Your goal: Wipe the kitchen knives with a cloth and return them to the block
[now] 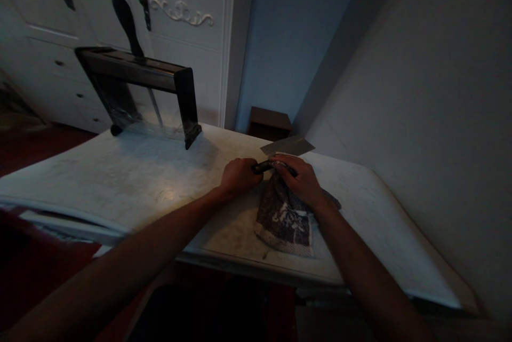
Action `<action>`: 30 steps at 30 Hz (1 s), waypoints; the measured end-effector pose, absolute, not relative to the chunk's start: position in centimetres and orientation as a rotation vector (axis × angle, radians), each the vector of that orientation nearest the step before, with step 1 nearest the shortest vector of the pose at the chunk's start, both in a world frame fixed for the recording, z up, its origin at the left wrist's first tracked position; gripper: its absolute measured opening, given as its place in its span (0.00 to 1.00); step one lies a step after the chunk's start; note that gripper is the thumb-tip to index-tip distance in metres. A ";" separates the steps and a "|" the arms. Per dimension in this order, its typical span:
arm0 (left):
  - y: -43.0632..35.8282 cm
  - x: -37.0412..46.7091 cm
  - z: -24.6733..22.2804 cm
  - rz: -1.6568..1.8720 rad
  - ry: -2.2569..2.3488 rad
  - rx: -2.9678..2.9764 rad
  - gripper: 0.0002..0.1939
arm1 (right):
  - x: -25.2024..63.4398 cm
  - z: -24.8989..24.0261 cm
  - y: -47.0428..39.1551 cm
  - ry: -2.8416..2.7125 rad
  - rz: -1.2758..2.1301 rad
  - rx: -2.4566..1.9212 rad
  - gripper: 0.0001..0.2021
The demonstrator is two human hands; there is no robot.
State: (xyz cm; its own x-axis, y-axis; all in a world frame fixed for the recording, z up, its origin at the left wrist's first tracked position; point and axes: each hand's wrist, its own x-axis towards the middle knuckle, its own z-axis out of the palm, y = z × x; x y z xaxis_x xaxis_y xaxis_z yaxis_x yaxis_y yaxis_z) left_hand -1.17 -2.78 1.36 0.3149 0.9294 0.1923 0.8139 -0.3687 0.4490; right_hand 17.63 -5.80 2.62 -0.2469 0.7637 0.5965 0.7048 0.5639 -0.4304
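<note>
My left hand (240, 175) is closed around the black handle (261, 167) of a cleaver held above the table. Its wide, flat grey blade (290, 145) points away and to the right, beyond my hands. My right hand (300, 175) is closed on a dark purple and white patterned cloth (282, 222), pressing it near the place where handle and blade meet. The lower part of the cloth hangs onto the tabletop. Cloth and fingers hide part of the cleaver.
A white marbled table (168, 187) spans the view. At its far left stands a black-framed, clear-sided knife block (136, 67) with a black-handled knife (127, 19) in it. Behind are a white cabinet (184, 54), a small brown box-like piece (270, 120) and a wall (432, 102) at right.
</note>
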 end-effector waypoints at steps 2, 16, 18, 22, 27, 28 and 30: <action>-2.8 -1.1 1.5 0.602 1.593 2.310 0.13 | 17.7 2.6 -5.8 -1.994 0.093 -1.187 0.14; -2.8 -1.1 1.3 0.592 1.603 2.282 0.13 | 17.7 2.5 -5.8 -2.001 0.082 -1.182 0.14; -2.8 -1.1 1.3 0.599 1.596 2.299 0.13 | 17.7 2.6 -5.8 -2.004 0.086 -1.184 0.14; -2.7 -1.1 1.2 0.609 1.586 2.321 0.13 | 17.7 2.6 -5.8 -2.000 0.097 -1.189 0.13; -2.7 -1.1 1.2 0.622 1.583 2.339 0.13 | 17.8 2.5 -5.8 -2.003 0.087 -1.185 0.14; -2.7 -1.1 1.2 0.630 1.579 2.344 0.13 | 17.8 2.5 -5.8 -2.004 0.086 -1.185 0.14; -2.7 -1.1 1.2 0.627 1.575 2.347 0.13 | 17.7 2.5 -5.8 -2.003 0.084 -1.184 0.14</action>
State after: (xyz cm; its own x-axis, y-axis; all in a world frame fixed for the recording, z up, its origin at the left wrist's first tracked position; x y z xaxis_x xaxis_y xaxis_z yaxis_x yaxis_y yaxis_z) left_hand -1.11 -2.72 1.18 0.3247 0.9215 0.2134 0.8161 -0.3869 0.4293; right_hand 17.75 -5.76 2.46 -0.2509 0.7644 0.5940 0.7120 0.5614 -0.4217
